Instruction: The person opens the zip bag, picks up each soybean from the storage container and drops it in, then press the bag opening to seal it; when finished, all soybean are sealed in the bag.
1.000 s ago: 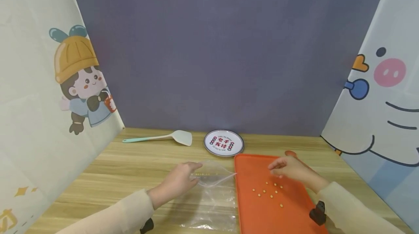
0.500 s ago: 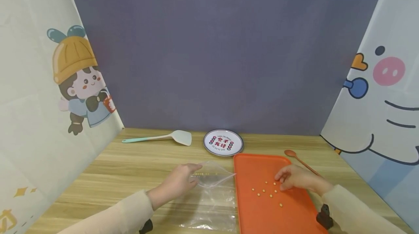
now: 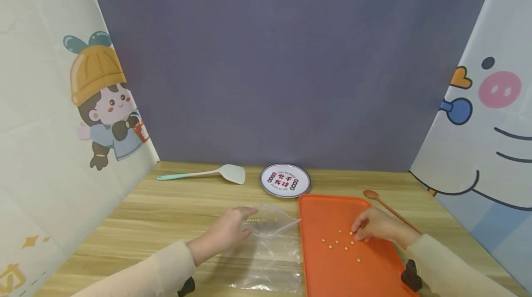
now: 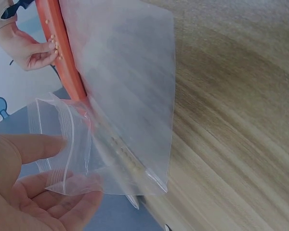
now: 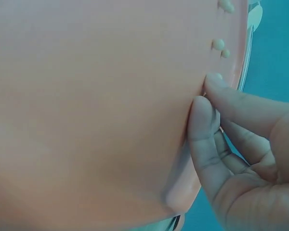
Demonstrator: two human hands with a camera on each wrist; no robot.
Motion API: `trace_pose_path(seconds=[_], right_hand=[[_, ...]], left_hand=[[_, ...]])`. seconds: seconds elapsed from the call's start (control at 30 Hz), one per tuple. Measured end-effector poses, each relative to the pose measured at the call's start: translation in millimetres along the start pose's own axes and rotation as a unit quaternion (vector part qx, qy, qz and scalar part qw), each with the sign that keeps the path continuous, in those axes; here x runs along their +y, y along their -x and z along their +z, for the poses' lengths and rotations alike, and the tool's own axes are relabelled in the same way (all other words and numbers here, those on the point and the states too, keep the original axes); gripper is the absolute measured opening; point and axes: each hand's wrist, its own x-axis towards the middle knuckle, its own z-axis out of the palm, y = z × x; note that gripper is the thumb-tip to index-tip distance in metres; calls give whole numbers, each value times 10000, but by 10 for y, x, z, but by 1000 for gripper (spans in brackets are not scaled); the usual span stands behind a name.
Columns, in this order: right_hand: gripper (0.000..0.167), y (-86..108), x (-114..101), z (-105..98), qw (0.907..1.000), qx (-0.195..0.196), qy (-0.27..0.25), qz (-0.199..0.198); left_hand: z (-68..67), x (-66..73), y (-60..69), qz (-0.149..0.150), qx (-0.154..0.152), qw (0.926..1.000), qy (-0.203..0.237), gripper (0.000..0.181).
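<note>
My left hand (image 3: 224, 236) grips the edge of a clear zip bag (image 3: 270, 253); in the left wrist view, the thumb and fingers of this hand (image 4: 33, 187) spread the mouth of the bag (image 4: 130, 72) apart. Yellowish beans show in a row at the bag's far end. Over the orange tray (image 3: 326, 274), my right hand (image 3: 380, 227) has thumb and fingertip together at a bean. In the right wrist view this hand (image 5: 253, 144) pinches at the tray surface, the bean mostly hidden between fingertips. Several loose beans (image 3: 346, 249) lie to its left.
A white plate (image 3: 285, 180) with red characters stands behind the bag. To its left lies a spatula (image 3: 232, 173) with a mint handle. A brown wooden spoon (image 3: 371, 194) lies right of the tray. Printed side panels and a grey back panel enclose the table (image 3: 166, 209).
My right hand has come down and slightly right, from above the tray's upper part to a bean, uncovering the spoon. My left hand and the bag stay put.
</note>
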Motion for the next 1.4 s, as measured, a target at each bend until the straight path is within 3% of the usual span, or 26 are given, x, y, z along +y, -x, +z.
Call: trace_pose_path(seconds=[0.13,0.33,0.6,0.77,0.93,1.07,1.4], right_hand=[[9,9,7,-3,10000,30,46,-23],[16,14,8,-3,9999,132,-34,52],[32,-22,-163,-21,9995,186,-234,99],[35,-62,-285,-19,9988,132,-457,-143],[40,-94,-498,20,9985,107,-464,-263],[34,-133,-715,94,9987,124,-352,-357],[29,-340,-1106,402,9913,-82,-718,-1103]], left_hand=[[4,4,5,-10,-11,10000,9,44],[15,-3,1,17,-18,10000,-22,45],[14,-8,10,-22,-20,10000,29,45],[8,-3,13,-24,-23,10000,28,44],[-1,7,13,-41,-15,10000,20,45],[-10,10,15,-13,-21,10000,26,45],[-34,39,4,41,-46,10000,1,46]])
